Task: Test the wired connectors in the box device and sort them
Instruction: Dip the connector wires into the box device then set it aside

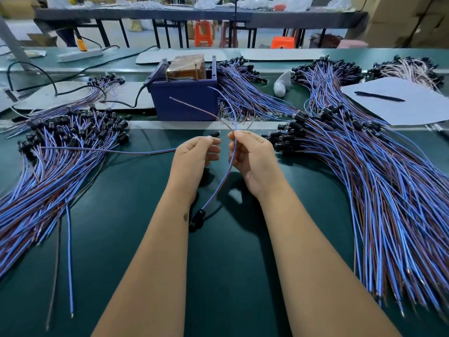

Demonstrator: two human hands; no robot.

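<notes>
Green worktop (pixel 150 239) carries heaped wire bundles left (pixel 60 161) and right (pixel 364 171), with the blue box device (pixel 184 100) just beyond my hands. My left hand (pixel 194 154) pinches one lead by its black connector (pixel 215 135); my right hand (pixel 252 156) pinches a second lead (pixel 222 183), its bare ends pointing toward the box. Risk noted: two leads held close together may tangle, and a tested piece could land in the wrong heap.

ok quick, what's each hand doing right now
Left hand: pinching a wired connector by its black end.
Right hand: pinching a second cable, whose black connector hangs below.
</notes>
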